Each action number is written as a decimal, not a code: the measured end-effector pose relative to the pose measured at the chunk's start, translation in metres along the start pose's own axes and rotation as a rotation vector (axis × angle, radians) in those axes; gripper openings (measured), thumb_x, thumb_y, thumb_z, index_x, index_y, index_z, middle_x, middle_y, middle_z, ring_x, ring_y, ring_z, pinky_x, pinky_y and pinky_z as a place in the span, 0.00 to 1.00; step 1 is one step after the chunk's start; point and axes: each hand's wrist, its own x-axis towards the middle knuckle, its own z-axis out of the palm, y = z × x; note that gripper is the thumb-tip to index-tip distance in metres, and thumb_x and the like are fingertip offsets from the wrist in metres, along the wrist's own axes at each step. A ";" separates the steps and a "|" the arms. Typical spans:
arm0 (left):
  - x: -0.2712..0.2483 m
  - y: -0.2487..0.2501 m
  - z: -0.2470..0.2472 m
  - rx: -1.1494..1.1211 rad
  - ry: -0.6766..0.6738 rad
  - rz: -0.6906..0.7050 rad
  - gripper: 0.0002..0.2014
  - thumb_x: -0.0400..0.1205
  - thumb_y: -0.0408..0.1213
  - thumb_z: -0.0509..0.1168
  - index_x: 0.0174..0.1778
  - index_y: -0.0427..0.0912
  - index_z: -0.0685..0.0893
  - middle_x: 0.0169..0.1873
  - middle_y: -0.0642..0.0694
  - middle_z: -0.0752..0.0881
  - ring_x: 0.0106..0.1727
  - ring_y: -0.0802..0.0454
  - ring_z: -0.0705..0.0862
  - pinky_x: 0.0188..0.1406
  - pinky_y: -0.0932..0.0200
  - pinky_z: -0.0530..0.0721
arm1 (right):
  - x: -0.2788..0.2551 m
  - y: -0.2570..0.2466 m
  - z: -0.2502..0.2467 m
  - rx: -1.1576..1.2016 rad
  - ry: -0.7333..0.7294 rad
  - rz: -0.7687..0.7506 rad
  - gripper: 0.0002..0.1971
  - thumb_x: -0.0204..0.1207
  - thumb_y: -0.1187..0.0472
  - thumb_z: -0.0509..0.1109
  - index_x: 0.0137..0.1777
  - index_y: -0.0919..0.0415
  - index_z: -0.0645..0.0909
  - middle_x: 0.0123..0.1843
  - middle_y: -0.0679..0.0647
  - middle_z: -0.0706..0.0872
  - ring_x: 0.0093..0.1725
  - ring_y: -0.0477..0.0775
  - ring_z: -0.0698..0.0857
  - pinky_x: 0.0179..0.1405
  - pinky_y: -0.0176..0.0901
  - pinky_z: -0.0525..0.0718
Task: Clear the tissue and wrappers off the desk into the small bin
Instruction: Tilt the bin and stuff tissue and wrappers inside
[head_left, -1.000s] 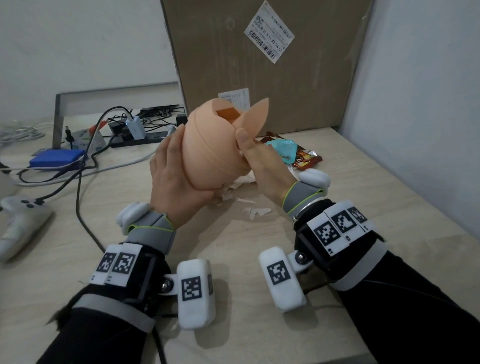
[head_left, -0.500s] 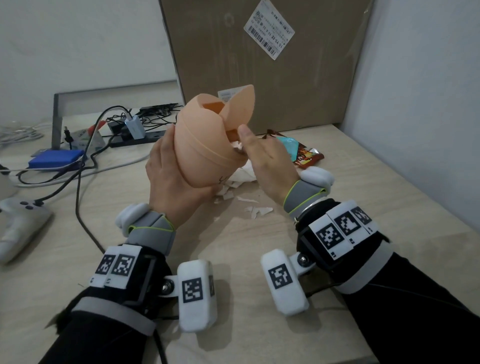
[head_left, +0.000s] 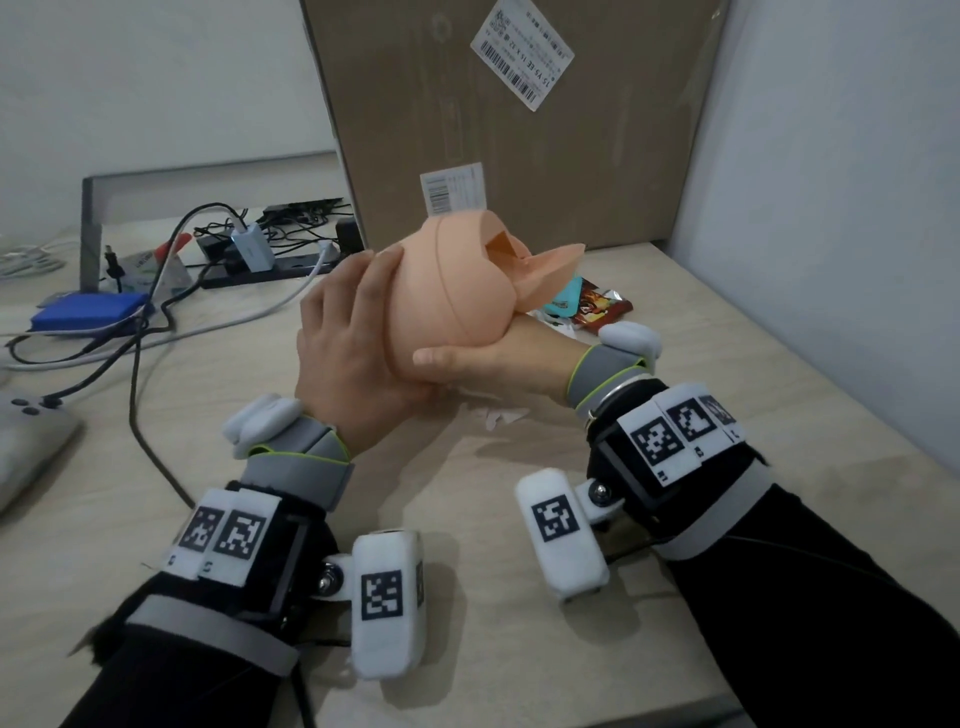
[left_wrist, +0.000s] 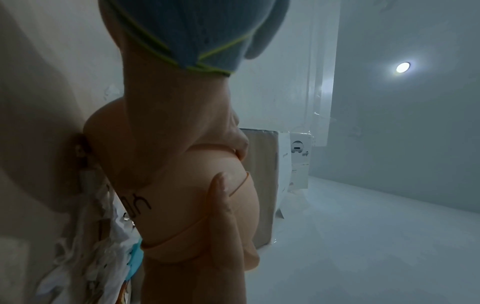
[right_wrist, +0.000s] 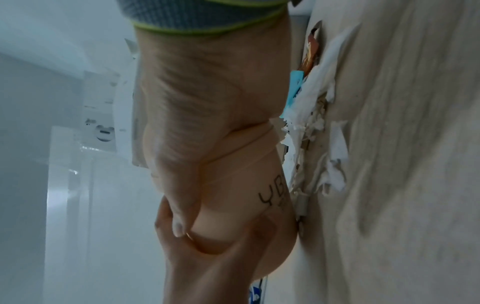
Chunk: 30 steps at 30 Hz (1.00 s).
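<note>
Head view shows the small bin (head_left: 447, 291), a peach-coloured rounded container, held in the air above the desk (head_left: 727, 415) and tilted so that its open flap lid (head_left: 550, 270) points to the far right. The left hand (head_left: 348, 353) grasps the bin from the left, fingers wrapped over its side. The right hand (head_left: 493, 358) supports it from below, thumb pressed across the bin's base and fingers curled up behind it.

Left wrist view shows a fingertip (left_wrist: 221, 185) of the left hand lying flat on the bin body (left_wrist: 197, 205). Right wrist view shows black handwritten letters on the bin wall (right_wrist: 272, 197) and both hands meeting at the base.

Wrappers (head_left: 587, 304), one teal and one red-orange, lie on the desk just beyond the bin, partly hidden by the flap. Torn tissue (head_left: 498, 415) lies on the desk below the hands; the right wrist view shows more shredded white tissue (right_wrist: 311, 115) beside the wrappers.

A large cardboard box (head_left: 519, 130) with printed labels stands at the far edge against the wall. To the far left sit a power strip with plugged cables (head_left: 249, 254) and a blue flat object (head_left: 88, 317). A grey game controller (head_left: 26, 441) lies at the left edge. Both forearms carry black sleeves with marker-tagged wrist units.
</note>
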 end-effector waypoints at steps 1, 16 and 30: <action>0.000 -0.002 0.000 0.014 -0.002 -0.007 0.56 0.56 0.67 0.67 0.81 0.48 0.62 0.75 0.37 0.70 0.72 0.32 0.69 0.70 0.41 0.69 | 0.001 -0.001 0.002 0.011 0.045 -0.011 0.36 0.60 0.47 0.83 0.68 0.56 0.77 0.63 0.50 0.85 0.63 0.50 0.82 0.65 0.47 0.81; -0.001 -0.014 -0.005 -0.081 0.088 -0.356 0.64 0.53 0.61 0.73 0.85 0.53 0.49 0.75 0.39 0.68 0.74 0.34 0.66 0.67 0.36 0.70 | 0.003 -0.009 -0.013 0.051 0.411 -0.235 0.16 0.78 0.47 0.67 0.35 0.53 0.88 0.33 0.52 0.90 0.37 0.39 0.84 0.41 0.32 0.78; 0.004 -0.028 -0.009 -0.285 0.225 -0.534 0.63 0.58 0.47 0.84 0.85 0.48 0.53 0.77 0.43 0.68 0.78 0.40 0.63 0.72 0.51 0.61 | 0.067 -0.002 -0.089 -1.066 0.039 0.547 0.42 0.69 0.37 0.72 0.79 0.52 0.61 0.79 0.55 0.68 0.72 0.61 0.73 0.67 0.50 0.75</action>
